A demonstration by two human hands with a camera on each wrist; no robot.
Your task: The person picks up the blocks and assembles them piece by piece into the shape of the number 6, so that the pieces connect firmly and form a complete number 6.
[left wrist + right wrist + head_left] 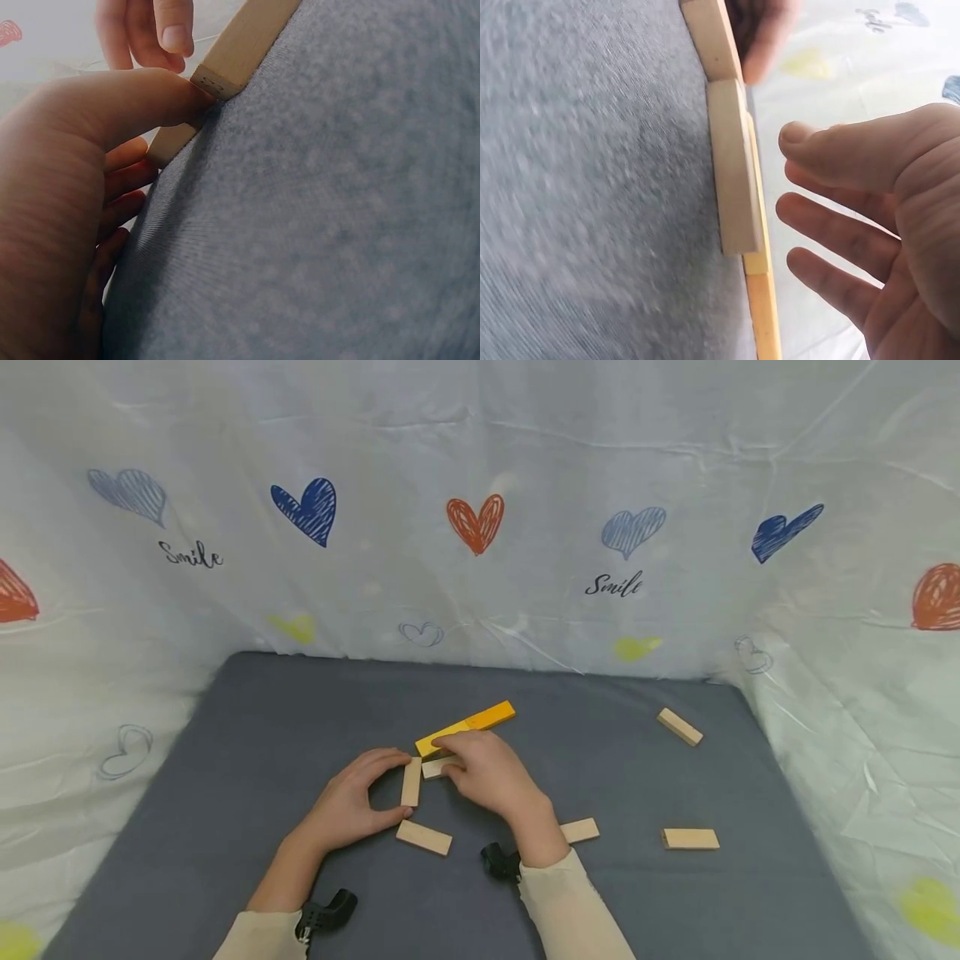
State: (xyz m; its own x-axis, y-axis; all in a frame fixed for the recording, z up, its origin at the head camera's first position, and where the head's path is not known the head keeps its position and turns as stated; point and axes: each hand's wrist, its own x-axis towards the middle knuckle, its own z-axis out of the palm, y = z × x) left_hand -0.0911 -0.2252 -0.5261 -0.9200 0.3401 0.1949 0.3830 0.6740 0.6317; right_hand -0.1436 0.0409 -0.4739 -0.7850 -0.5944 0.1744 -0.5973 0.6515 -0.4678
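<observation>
In the head view my left hand (348,802) holds a plain wooden block (411,782) by its ends, thumb at the near end and fingers at the far one. My right hand (491,772) hovers over a second plain block (437,767). The right wrist view shows the right fingers (840,225) spread and apart from that block, which lies end-on against the left-held one. Just behind them, two yellow-orange blocks (491,715) form a slanted line, partly covered by the right hand. A third plain block (424,837) lies just below my left thumb.
On the grey cloth-covered table (300,710), one plain block (581,831) lies partly behind the right wrist. Farther right are another block (690,839) and a tilted one (680,727) near the back. A white curtain (480,443) with printed hearts hangs behind.
</observation>
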